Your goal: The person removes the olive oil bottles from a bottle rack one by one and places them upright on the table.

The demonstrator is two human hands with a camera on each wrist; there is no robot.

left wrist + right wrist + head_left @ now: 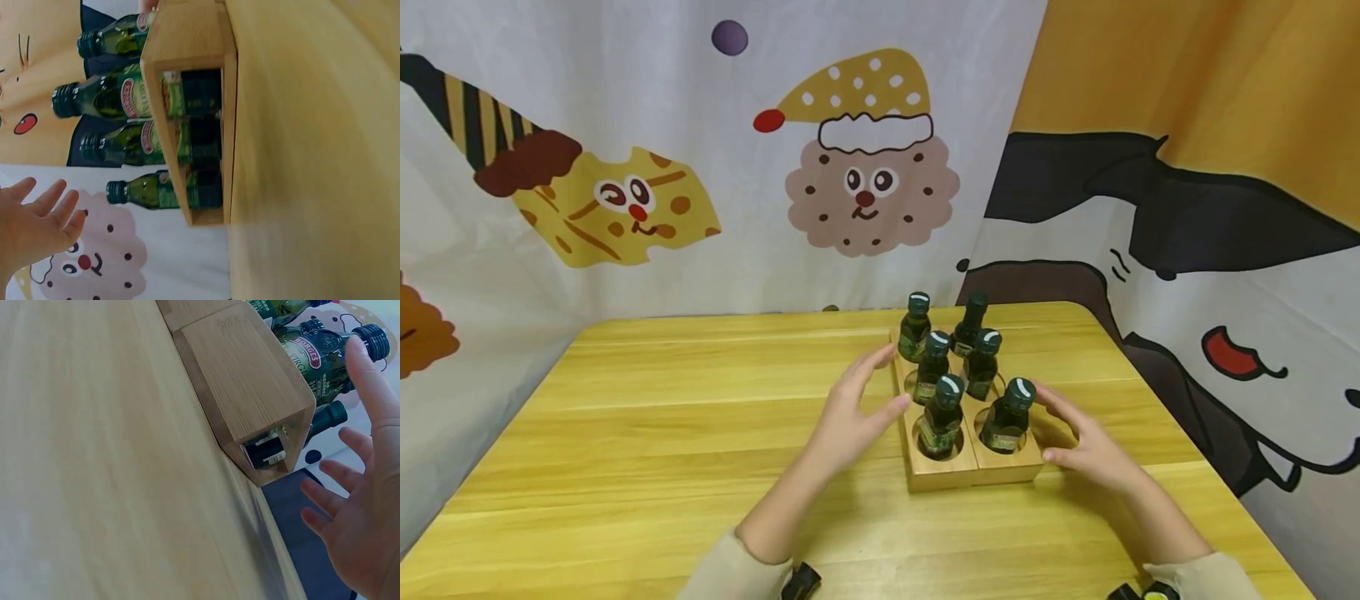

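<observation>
Two wooden bottle racks [942, 480] [1006, 474] stand side by side on the table, each with a row of three holes. Small green glass bottles [942, 418] with dark green caps stand upright in the holes; red and green labels show in the left wrist view [132, 97]. The back right bottle [972, 321] is slimmer, with a long neck. At the left side of the racks, my left hand [848, 412] is spread, thumb and fingers apart. My right hand [1096, 450] is likewise spread at the right side, fingertips near the front right bottle [1011, 417].
The racks stand on a light wooden table [662, 433], right of its middle and reaching toward its back edge. Behind and to the right hangs a cloth curtain [655, 83] printed with cartoon figures. Dark wrist devices [801, 581] sit at both sleeves.
</observation>
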